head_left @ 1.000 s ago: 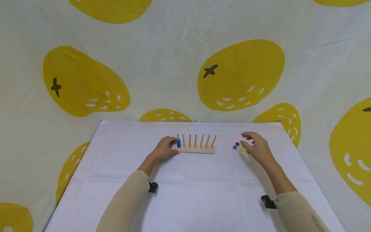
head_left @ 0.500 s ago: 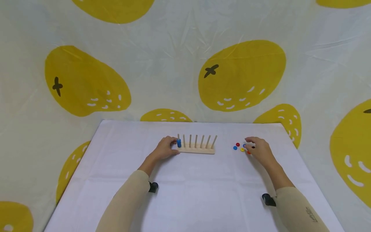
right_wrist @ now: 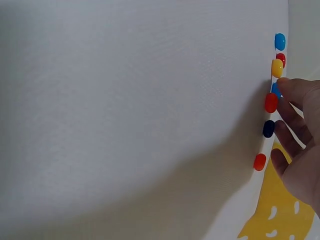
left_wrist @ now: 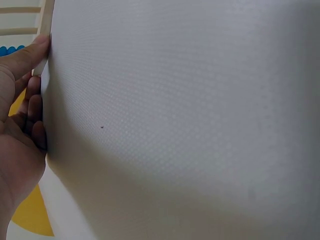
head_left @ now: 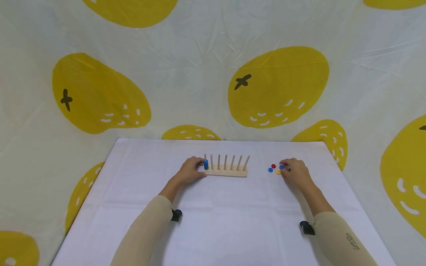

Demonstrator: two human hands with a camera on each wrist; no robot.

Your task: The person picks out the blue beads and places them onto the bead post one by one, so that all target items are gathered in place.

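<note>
My left hand holds the left end of a wooden peg rack, thumb at the front of its base. Several blue beads are stacked on its leftmost peg; the other pegs are bare. In the left wrist view, the thumb presses the base's edge. On the right, my right hand is lowered over loose beads, thumb and forefinger apart on either side of a blue bead. Whether they touch it is unclear. That blue bead is partly hidden behind the fingers in the right wrist view.
Left of the right hand lie a red bead, another blue bead and a yellow bead. Orange-red beads and a dark blue bead sit under the hand. A patterned cloth hangs behind the white table.
My right hand has come down over the beads, and its forefinger and thumb have drawn closer around the blue bead. The left hand and rack have stayed in place.
</note>
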